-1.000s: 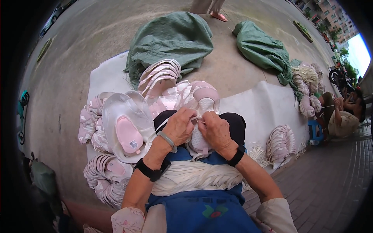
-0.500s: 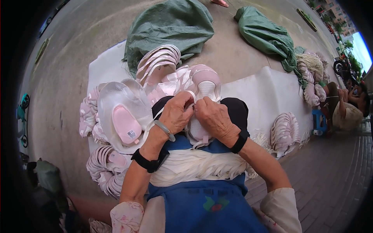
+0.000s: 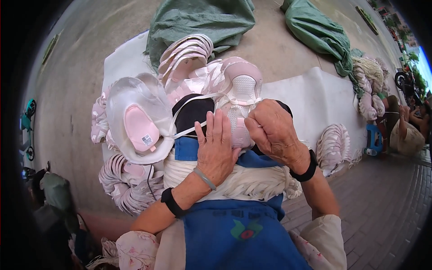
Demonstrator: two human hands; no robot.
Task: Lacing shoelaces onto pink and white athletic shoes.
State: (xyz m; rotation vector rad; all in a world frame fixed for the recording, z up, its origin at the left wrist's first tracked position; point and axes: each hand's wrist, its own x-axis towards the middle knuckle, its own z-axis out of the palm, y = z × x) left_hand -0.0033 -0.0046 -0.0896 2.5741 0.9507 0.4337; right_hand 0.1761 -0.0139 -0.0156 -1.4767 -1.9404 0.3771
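- left hand [image 3: 217,150] is spread at shoe upper [image 3: 243,90]
- right hand [image 3: 275,134] is curled; contents cannot be told
- printed label [image 3: 146,139] is seen leftward
- white sheet [image 3: 306,101] is laid rightward

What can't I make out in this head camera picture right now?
All in the head view:
What the right hand grips, if anything: its own curled fingers hide it.
The right edge of the pink-and-white shoe upper: partly covered by that hand.
Whatever lies under the left hand's palm: the hand hides it.
The large green sack's top: cut off by the upper edge.
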